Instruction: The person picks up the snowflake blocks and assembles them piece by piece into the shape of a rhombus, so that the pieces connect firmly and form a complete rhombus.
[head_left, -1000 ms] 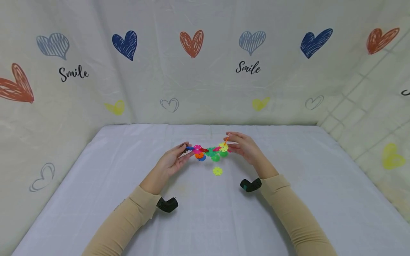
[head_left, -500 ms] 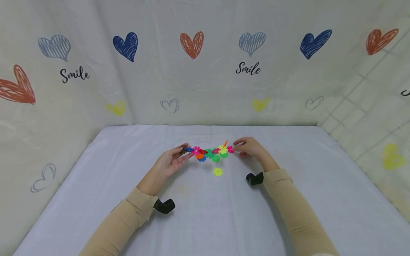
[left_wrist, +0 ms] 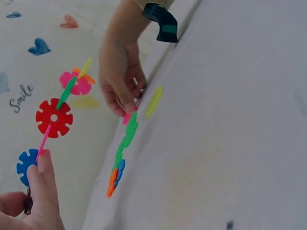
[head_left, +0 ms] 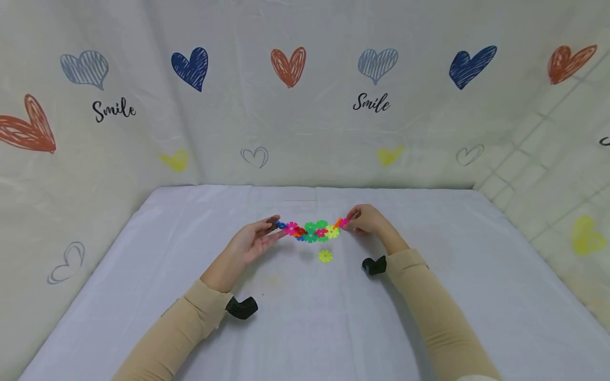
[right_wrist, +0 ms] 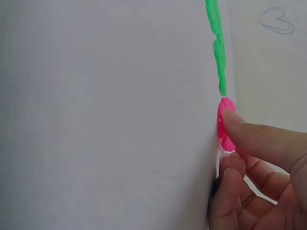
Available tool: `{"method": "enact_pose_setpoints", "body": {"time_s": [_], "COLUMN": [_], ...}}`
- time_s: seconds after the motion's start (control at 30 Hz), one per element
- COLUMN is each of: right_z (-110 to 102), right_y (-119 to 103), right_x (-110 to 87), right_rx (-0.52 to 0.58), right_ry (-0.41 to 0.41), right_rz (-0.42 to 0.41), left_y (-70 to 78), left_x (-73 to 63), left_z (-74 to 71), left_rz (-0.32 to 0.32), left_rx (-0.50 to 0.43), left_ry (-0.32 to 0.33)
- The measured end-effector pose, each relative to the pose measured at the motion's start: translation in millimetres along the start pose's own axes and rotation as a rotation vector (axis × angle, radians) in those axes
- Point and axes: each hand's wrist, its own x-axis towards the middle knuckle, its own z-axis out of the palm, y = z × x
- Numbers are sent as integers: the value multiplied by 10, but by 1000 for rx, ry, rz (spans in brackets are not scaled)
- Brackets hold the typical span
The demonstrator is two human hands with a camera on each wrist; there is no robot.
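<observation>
My left hand (head_left: 248,243) holds one end of a chain of plastic snowflake discs (left_wrist: 60,129) raised off the table. A dark disc is between its thumb and fingers, then come blue, pink, red, green, pink, orange and yellow ones. The right hand (head_left: 371,221) pinches a pink snowflake disc (right_wrist: 225,124) between thumb and fingers, low over the table. Several green discs (left_wrist: 127,136) lie near it in a row, with an orange disc (left_wrist: 112,183) and a blue disc (left_wrist: 120,167) beyond them. In the head view the chain partly hides these loose discs.
A yellow disc (head_left: 325,256) lies on the white-covered table (head_left: 305,328), nearer me than the others. Black wrist devices (head_left: 241,308) sit at both cuffs. A white curtain (head_left: 314,127) printed with hearts stands behind the table.
My right hand has left the orange-disc end of the chain, moved right, and taken hold of the pink disc. The chain has dipped slightly; the left hand stays nearly still.
</observation>
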Motion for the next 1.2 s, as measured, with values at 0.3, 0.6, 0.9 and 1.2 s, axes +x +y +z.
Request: {"method": "enact_pose_setpoints", "body": {"time_s": [0.3,0.6,0.9,1.2], "right_z": [3,-38,13,157], "right_y": [36,-92,-354,-527], "right_x": [-78,-275,-441,-498], "right_rx": [80,315,387,312], "right_ry": [66,166,157,161], "right_rz": [-30,-171,-271,-284], "left_y": [-30,-32,-30,-67], "left_x": [21,69,152,219], "left_z": [38,92,137,193], "left_rz": [5,17,16,28], "left_rx": [51,121,164,213], "left_ry": [-27,-38,-42,-24]}}
